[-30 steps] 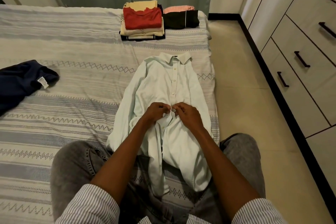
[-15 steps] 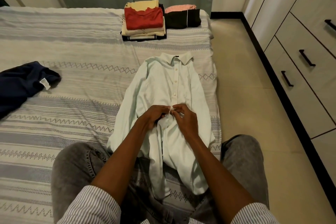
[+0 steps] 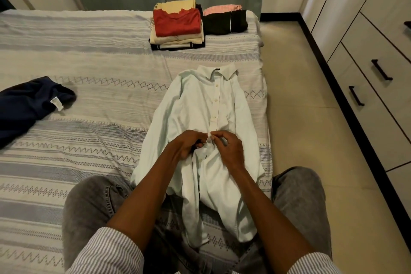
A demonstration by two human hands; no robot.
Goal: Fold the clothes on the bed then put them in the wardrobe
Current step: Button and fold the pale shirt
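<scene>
A pale white button-up shirt (image 3: 200, 104) lies face up on the striped bed (image 3: 89, 131), collar away from me, its hem hanging over the near edge between my knees. My left hand (image 3: 186, 144) and my right hand (image 3: 226, 147) meet at the middle of the button placket. Each pinches one side of the shirt front there. The upper buttons look done up; below my hands the front gapes. A crumpled navy garment (image 3: 29, 104) lies unfolded at the left.
Two stacks of folded clothes sit at the bed's far end: one topped by a red garment (image 3: 178, 22), one black with pink behind it (image 3: 224, 21). The wardrobe's drawers (image 3: 373, 87) with black handles line the right wall, across a strip of tiled floor (image 3: 307, 118).
Both hands have stayed at the same spot on the placket, with small finger movements. The camera has drifted slightly; nothing else has moved.
</scene>
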